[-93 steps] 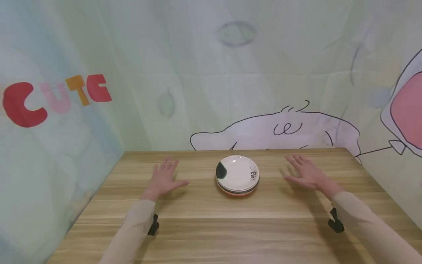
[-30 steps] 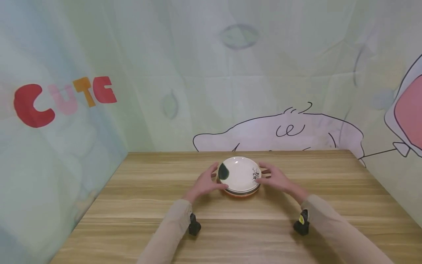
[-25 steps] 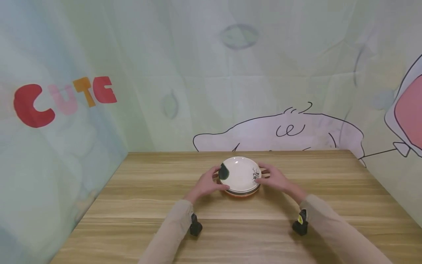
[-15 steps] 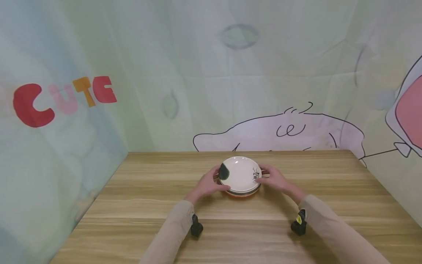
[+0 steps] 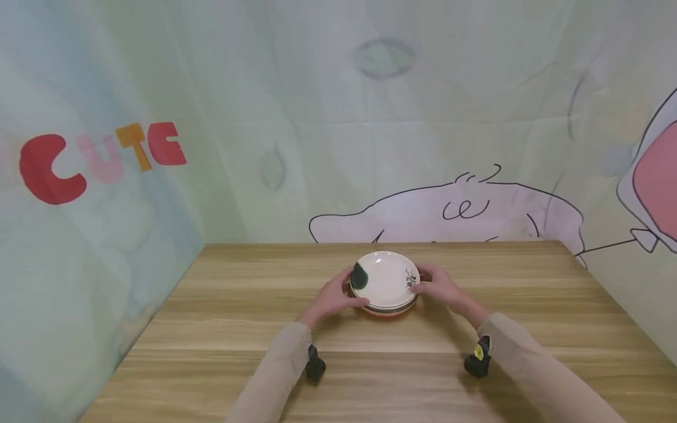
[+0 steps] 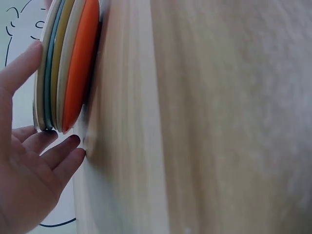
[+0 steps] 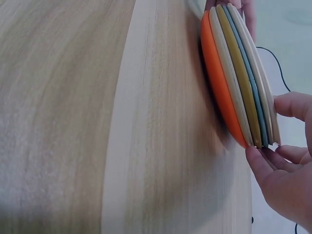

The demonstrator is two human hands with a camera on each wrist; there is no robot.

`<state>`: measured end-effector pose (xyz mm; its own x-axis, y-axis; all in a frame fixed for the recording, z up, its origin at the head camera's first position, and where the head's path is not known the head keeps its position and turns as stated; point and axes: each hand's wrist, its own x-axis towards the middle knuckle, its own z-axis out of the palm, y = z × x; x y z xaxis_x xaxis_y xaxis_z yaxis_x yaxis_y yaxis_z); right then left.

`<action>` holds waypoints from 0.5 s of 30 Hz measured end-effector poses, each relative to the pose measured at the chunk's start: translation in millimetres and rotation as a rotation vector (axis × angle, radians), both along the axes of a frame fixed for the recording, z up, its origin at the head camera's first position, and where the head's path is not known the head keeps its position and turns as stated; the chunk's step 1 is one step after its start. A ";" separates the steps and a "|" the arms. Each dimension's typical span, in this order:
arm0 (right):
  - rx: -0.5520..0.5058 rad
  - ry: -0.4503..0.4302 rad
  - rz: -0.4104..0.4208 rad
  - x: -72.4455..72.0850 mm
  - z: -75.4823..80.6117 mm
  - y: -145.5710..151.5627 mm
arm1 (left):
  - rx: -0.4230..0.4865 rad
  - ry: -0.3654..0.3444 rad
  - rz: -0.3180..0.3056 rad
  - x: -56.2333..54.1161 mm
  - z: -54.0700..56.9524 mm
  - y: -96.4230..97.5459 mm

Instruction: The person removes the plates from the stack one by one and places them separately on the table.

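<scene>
In the head view a stack of several round plates (image 5: 384, 280) sits at the middle of the table, toward its back edge. The top one is white with a dark green patch at its left and a small dark floral print at its right. Seen edge-on in the left wrist view, the stack (image 6: 63, 68) shows cream, teal, mustard and orange layers, orange lowest. My left hand (image 5: 331, 295) holds its left side, thumb at the top rim and fingers at the edge. My right hand (image 5: 443, 287) grips the opposite side likewise, thumb (image 7: 291, 104) on the top plate's rim.
The wood-grain table (image 5: 386, 382) ends at a pale curtain (image 5: 238, 88) with printed letters and a cartoon figure behind and at the sides. Black wrist cameras (image 5: 315, 364) hang beneath both sleeves, close over the tabletop.
About three seconds ago both hands were spread apart on either side of the stack. They have come inward to its rims. Over the last half second they have barely moved.
</scene>
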<state>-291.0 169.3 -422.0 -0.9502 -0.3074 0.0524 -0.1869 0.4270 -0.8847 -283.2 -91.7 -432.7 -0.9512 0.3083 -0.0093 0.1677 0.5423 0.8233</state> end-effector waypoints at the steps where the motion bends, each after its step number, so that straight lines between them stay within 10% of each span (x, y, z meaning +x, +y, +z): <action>1: 0.003 0.000 0.000 -0.3 -0.3 -0.1 | -0.004 -0.004 0.001 0.2 0.0 0.2; 15: -0.029 -0.077 -0.014 -2.1 0.8 3.5 | 0.006 -0.031 0.013 3.5 1.3 -0.1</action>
<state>-293.0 172.8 -421.2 -0.9560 -0.2931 -0.0121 -0.1121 0.4032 -0.9082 -279.8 -91.8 -431.4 -0.9546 0.2957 -0.0368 0.1350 0.5396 0.8310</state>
